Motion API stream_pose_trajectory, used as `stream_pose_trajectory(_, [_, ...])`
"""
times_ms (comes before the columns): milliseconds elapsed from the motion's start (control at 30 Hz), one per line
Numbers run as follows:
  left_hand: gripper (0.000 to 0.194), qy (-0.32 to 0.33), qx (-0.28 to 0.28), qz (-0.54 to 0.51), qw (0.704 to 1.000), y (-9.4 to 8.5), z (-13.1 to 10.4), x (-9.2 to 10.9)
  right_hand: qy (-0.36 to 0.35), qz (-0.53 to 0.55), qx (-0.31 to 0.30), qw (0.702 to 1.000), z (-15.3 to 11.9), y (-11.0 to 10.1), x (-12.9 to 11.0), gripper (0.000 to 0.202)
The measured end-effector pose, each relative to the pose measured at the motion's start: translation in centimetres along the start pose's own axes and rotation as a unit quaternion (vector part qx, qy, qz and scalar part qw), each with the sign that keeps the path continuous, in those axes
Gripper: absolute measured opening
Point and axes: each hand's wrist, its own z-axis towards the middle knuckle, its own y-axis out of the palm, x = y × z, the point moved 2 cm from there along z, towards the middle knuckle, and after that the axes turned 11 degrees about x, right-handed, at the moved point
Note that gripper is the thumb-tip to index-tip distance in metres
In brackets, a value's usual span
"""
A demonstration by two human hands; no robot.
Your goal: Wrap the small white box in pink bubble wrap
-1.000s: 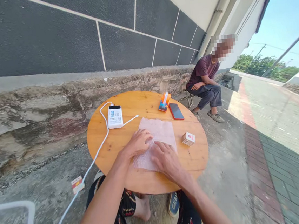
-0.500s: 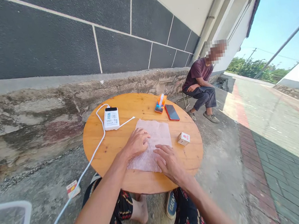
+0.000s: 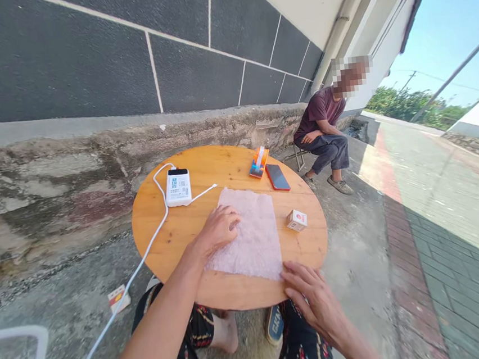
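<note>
Loosely half-curled, the left hand (image 3: 219,229) rests on the pale sheet (image 3: 256,228); the empty right hand (image 3: 312,294) is spread by its corner.

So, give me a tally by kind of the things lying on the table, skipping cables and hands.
Pale sheet: 1
White device: 1
Orange tape dispenser: 1
Phone: 1
Small box: 1
Total: 5

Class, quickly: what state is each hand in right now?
Left hand: open, loosely bent, on the pale sheet.
Right hand: open, by the sheet's near right corner.
</note>
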Motion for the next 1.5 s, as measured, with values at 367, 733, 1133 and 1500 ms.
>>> stream_pose_trajectory(367, [0.025, 0.016, 0.026, 0.021, 0.999, 0.0, 0.2, 0.4, -0.015, 0.022, 0.054, 0.998, 9.1, 2.1, -1.5, 0.035])
stream_pose_trajectory(733, [0.024, 0.019, -0.011, 0.027, 0.999, 0.0, 0.0, 0.1, 0.027, -0.052, 0.042, 0.997, 10.6, 4.5, 0.5, 0.034])
stream_pose_trajectory(1133, [0.023, 0.074, -0.074, 0.062, 0.993, -0.6, -0.7, 3.8, 0.033, -0.046, 0.088, 0.995, 10.1, 5.3, 0.6, 0.033])
stream_pose_trajectory(1500, [0.022, -0.061, -0.037, 0.13, 0.989, -5.8, -8.6, 2.4, 0.025, -0.023, 0.085, 0.996, 10.1, 5.4, 0.8, 0.032])
